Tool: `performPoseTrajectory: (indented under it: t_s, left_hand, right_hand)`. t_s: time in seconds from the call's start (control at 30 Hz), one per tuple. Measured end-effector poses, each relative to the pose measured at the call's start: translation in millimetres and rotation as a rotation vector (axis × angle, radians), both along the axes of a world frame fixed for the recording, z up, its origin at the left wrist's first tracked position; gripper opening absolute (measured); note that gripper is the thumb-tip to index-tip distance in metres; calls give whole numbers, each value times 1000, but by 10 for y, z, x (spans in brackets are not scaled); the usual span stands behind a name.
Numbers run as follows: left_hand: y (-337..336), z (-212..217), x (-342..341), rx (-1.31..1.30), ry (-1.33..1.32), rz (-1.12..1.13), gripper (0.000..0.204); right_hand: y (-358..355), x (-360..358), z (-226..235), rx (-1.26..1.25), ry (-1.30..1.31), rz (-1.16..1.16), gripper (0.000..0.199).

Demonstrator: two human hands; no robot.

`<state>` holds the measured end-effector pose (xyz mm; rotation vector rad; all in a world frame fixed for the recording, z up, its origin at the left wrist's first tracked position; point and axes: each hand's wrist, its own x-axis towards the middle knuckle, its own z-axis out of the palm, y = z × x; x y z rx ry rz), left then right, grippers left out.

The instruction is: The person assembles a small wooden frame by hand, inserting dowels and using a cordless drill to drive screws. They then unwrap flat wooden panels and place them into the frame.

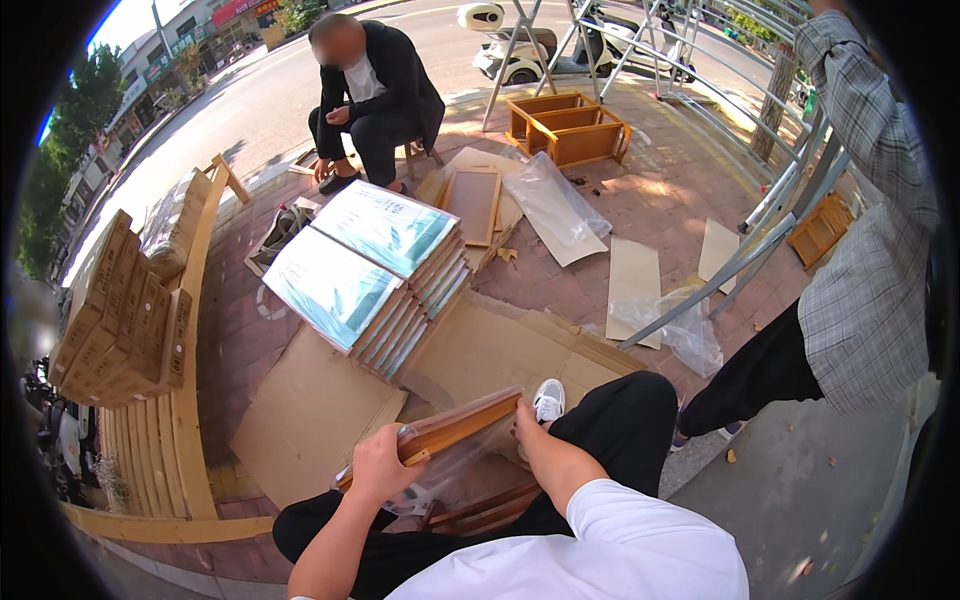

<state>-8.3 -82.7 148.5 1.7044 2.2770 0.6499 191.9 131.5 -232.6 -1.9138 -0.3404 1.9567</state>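
Between my two hands is a wooden frame (465, 425) with an orange-brown edge, tilted and seen nearly edge-on, partly inside a clear plastic bag (462, 458). My left hand (380, 466) is closed round its near left end. At the far right end, the fingers of my right hand (526, 424) grip the frame and plastic, partly hidden behind the edge. Beyond the hands stands a stack of flat framed panels (335, 284) in two columns, with white and teal faces. Beneath my hands, some reddish-brown wooden slats (490, 512) show between my legs.
Flattened cardboard (320, 410) lies under the stack. Cardboard boxes (125, 315) are piled on a wooden bench (190, 420) at left. One person (375, 90) sits opposite; another (860, 300) stands at right by metal poles (740, 265). A wooden rack (568, 130) lies behind.
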Motion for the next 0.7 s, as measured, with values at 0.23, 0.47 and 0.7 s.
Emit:
performPoseTrajectory:
  t_s: [0.23, 0.47, 0.7]
  left_hand:
    - [-98, 461, 20, 9, -95, 281, 58]
    - [-229, 594, 327, 144, -83, 298, 59]
    - [-355, 656, 430, 216, -89, 321, 62]
  right_hand:
    - [-163, -404, 307, 189, 186, -198, 68]
    - [30, -613, 254, 729, -340, -199, 41]
    - [105, -622, 538, 728, -485, -183, 24]
